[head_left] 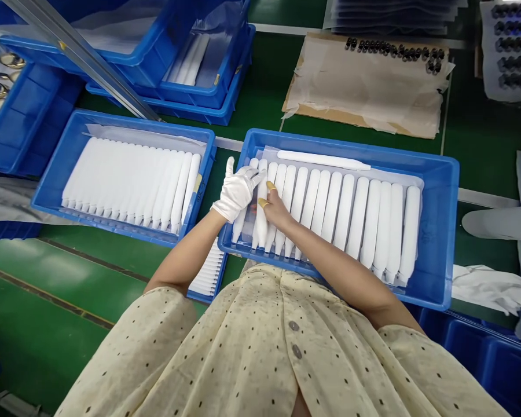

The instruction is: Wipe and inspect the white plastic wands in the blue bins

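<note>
A blue plastic tray [351,142] lies in front of me, holding a row of white tapered rods [342,214] on a clear liner. My right hand [276,209], with yellow finger cots on thumb and forefinger, is shut on one rod [261,202] near the left of the row. My left hand [237,190] wears a white glove and lies flat against the rods at that same end, fingers together and nothing gripped. Another white rod [323,160] lies crosswise along the tray's far side. The hands hide part of the row's left end.
A second blue tray [121,119] of packed white rods stands left of my arm. Stacked blue trays [200,95] sit behind it. Small dark parts lie on brown-papered cardboard [364,110] at the back. A white cloth [490,288] lies on the green bench at right.
</note>
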Action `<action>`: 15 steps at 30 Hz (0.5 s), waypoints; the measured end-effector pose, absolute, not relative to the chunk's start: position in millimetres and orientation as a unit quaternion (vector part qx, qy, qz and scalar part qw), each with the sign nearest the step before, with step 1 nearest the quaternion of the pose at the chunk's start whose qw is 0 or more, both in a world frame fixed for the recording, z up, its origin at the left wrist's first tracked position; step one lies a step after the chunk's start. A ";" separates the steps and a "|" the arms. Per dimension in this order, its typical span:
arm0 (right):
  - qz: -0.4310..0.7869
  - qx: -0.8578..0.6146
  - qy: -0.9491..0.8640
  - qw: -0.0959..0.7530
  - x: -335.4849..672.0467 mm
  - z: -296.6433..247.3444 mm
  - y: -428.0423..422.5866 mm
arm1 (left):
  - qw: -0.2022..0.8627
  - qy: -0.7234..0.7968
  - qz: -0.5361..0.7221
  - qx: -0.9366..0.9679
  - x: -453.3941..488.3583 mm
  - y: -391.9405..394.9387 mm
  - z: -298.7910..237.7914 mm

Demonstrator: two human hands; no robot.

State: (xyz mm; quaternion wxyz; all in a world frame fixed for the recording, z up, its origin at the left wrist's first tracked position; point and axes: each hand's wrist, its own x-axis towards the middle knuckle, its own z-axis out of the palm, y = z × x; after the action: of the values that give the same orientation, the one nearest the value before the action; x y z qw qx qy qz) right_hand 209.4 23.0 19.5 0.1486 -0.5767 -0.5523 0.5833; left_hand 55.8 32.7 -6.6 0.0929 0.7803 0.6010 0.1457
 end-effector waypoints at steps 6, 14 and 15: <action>0.392 -0.533 -0.746 -0.067 218.9 35.7 42.6 | 0.105 0.599 0.151 0.779 60.6 33.4 -10.1; 0.143 -0.574 -0.806 0.024 218.1 10.5 155.0 | 0.126 0.604 0.181 0.765 65.3 38.0 -10.5; 0.140 -0.578 -0.803 0.023 216.3 3.2 162.7 | 0.132 0.606 0.184 0.763 65.0 39.1 -11.8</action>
State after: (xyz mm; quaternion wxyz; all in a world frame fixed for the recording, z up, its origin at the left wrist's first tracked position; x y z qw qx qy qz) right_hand 216.3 162.7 3.2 0.0227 -0.5783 -0.8033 0.1404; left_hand 65.0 39.1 -11.8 0.1320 0.7626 0.6061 0.1837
